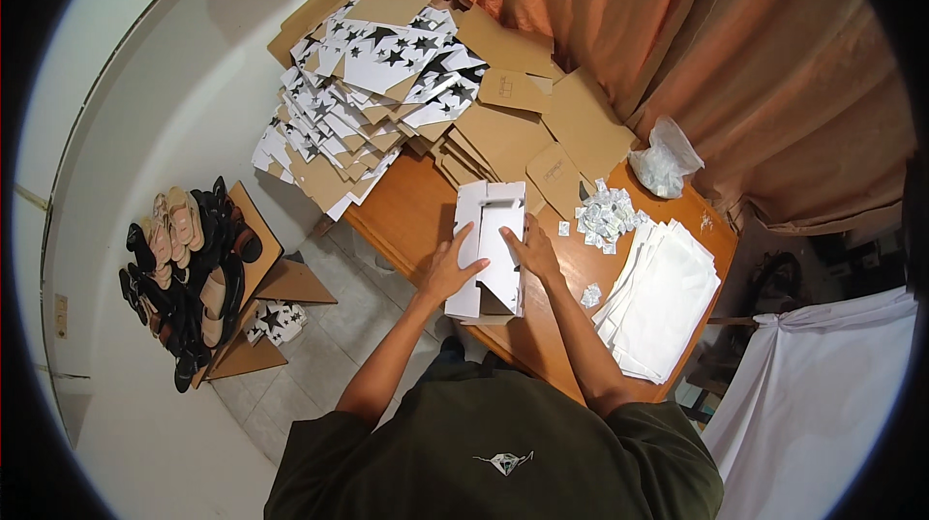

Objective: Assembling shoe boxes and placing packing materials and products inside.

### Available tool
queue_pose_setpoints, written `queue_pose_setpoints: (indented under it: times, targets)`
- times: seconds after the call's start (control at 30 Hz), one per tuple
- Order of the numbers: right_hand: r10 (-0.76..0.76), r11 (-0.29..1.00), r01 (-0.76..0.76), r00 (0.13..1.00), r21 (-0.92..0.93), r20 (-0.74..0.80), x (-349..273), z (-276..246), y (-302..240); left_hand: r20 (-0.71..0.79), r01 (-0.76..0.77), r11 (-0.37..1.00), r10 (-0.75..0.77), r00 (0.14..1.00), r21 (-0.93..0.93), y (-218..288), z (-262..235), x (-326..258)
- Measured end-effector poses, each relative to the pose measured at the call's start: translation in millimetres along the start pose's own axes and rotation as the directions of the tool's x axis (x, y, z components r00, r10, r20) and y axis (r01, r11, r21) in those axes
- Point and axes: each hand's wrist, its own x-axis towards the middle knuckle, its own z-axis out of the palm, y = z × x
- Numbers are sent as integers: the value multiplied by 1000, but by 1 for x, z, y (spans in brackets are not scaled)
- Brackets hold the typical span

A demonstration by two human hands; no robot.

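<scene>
Currently, white box (497,268): part-folded, I judge, over the desk's (392,208) near edge.
Left grip (449,268): spread against its left.
Right grip (535,254): pinching its right wall.
Cardboard heap (382,70): unfolded, desk's far side.

"What can't you see?"
"The underside of the white box (498,254) is hidden from me, marks on the small sachets (608,215) are too tiny, and the rim crops the brown curtain (764,85)."
</scene>
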Motion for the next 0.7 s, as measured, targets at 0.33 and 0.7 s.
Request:
queue_pose_setpoints:
  times: [0.33, 0.7]
  targets:
    - [5, 995, -18, 992, -101, -126, -12, 19, 22, -53, 155, 947, -146, 988, 280, 6, 38, 1]
    - [-410, 873, 363, 908, -326, -89, 17, -1, -1, -115, 116, 976, -96, 989, 186, -14, 38, 8]
